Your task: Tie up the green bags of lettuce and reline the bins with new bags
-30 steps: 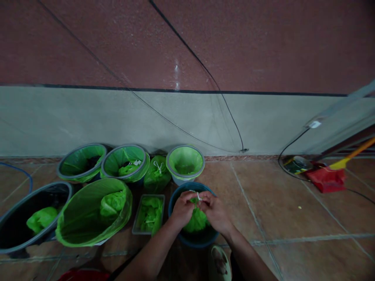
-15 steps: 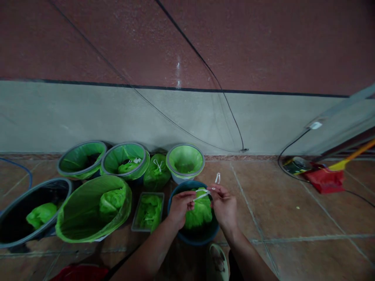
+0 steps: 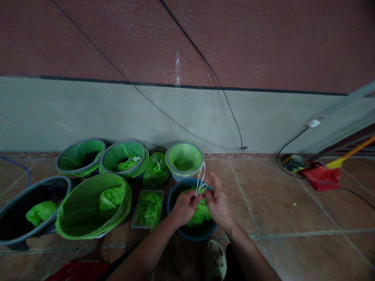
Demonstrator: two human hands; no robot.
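Note:
A white drawstring (image 3: 201, 177) stands up in loops between my hands. My left hand (image 3: 184, 207) pinches its lower part between thumb and fingers. My right hand (image 3: 219, 205) has thumb and forefinger closed at the string's right side, other fingers raised and apart. Below them a bright green plastic bag (image 3: 200, 214) lies bunched inside a round teal tub (image 3: 193, 235). My hands and wrists cover part of the bag and the tub's rim.
Left of the tub are a small tray (image 3: 133, 223) with green plastic, a tied green bag (image 3: 155, 175), and several bins, including a green-lined bin (image 3: 63, 230) and a dark bin (image 3: 14, 240). A red dustpan (image 3: 322, 179) lies right. Cables hang along the wall (image 3: 117, 109).
The string went from stretched sideways between my hands to upright loops. My right hand's fingers have opened outward and upward. The view has shifted slightly.

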